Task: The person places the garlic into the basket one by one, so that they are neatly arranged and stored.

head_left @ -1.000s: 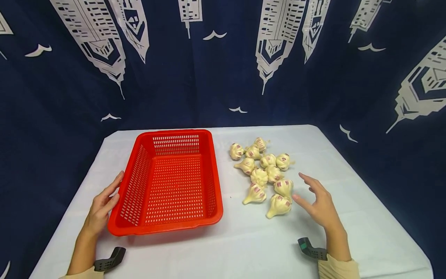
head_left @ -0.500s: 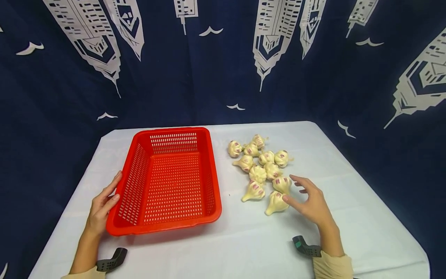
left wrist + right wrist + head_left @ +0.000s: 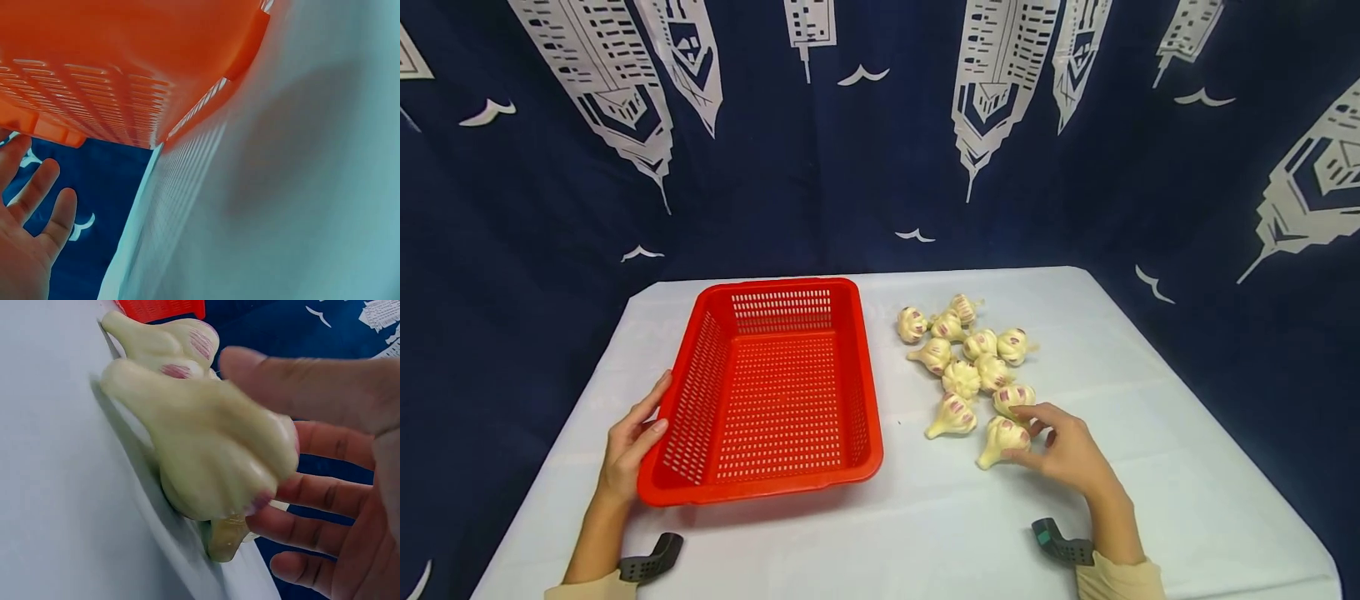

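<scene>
A red rectangular basket (image 3: 782, 408) with slotted walls and floor sits on the left of the table. My left hand (image 3: 628, 446) rests against its left rim, thumb and fingers extended; in the left wrist view several fingers (image 3: 59, 219) are straight and spread beside the basket's outer wall. Right of the basket, several pale garlic bulbs (image 3: 961, 379) with purple streaks lie in a loose cluster. My right hand (image 3: 1067, 450) reaches around the nearest garlic bulb (image 3: 212, 444), thumb on the near side and fingers on the far side. This bulb lies on the table; firm contact is not clear.
A white cloth covers the table (image 3: 910, 533). Behind it hangs a dark blue curtain (image 3: 865, 167) with white building prints. Each wrist wears a black camera mount, the left one (image 3: 651, 560) near the table's front edge. Another garlic bulb (image 3: 952, 415) lies just left of the nearest one.
My right hand has moved left and toward me, from the cluster's right side to around the nearest garlic bulb. My left hand and the basket stay in place.
</scene>
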The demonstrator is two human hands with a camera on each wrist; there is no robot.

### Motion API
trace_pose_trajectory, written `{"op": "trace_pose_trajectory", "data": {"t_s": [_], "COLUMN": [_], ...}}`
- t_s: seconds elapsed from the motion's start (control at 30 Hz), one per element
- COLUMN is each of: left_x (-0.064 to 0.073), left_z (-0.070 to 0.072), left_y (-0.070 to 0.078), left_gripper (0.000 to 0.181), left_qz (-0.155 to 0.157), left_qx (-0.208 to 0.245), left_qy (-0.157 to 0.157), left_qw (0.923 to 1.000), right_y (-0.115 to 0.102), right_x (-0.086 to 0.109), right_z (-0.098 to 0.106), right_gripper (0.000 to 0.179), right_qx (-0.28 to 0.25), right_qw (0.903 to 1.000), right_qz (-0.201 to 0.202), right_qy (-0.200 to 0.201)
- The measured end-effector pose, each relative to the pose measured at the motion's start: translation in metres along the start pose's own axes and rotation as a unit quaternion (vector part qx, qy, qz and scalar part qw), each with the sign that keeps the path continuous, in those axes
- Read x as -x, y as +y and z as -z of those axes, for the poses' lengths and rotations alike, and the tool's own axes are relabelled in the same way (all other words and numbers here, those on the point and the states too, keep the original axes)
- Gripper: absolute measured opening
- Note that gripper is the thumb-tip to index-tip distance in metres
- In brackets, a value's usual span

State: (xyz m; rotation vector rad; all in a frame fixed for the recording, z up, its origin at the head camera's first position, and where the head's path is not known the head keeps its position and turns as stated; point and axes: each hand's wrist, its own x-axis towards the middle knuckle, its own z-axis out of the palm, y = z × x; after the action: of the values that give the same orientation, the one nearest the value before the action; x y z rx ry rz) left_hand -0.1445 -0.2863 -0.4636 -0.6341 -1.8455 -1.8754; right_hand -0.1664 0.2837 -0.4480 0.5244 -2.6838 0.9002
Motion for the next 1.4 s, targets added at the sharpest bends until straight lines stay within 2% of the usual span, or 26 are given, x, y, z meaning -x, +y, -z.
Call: {"op": "trace_pose_trajectory", "data": {"t_s": [0.1,0.37,0.7,1.0,1.2,1.4], "left_x": [-0.001,-0.004,-0.004,0.0,0.003,0.003], "left_z": [-0.002,-0.01,-0.009,-0.007,-0.005,-0.003], "left_y": [-0.001,-0.005,-0.002,-0.001,0.001,0.003], "left_gripper": [0.052,0.052,0.052,0.052,0.052,0.052], "left_qz": [0.004,0.024,0.024,0.018,0.023,0.024], "left_qx": [-0.007,-0.015,-0.011,-0.016,-0.014,-0.021], "left_qy": [-0.001,-0.007,-0.003,0.008,0.012,0.018], "left_qw": [1.0,0.9996,0.9996,0.9997,0.9996,0.9993], "right_y": [0.001,0.001,-0.001,-0.003,-0.006,-0.01], "right_x": [0.004,0.015,0.013,0.008,0.005,0.001], "right_z": [0.001,0.005,0.005,0.005,0.004,0.002], "right_gripper": [0.059,0.06,0.061,0.06,0.056,0.051], "right_qx": [0.007,0.015,0.002,0.005,-0.015,-0.054], "right_qw": [0.9998,0.9992,0.9973,0.9968,0.9976,0.9979], "right_qz": [-0.014,-0.031,-0.063,-0.067,-0.065,-0.032], "right_qy": [-0.015,-0.023,-0.038,-0.043,-0.022,0.015]}}
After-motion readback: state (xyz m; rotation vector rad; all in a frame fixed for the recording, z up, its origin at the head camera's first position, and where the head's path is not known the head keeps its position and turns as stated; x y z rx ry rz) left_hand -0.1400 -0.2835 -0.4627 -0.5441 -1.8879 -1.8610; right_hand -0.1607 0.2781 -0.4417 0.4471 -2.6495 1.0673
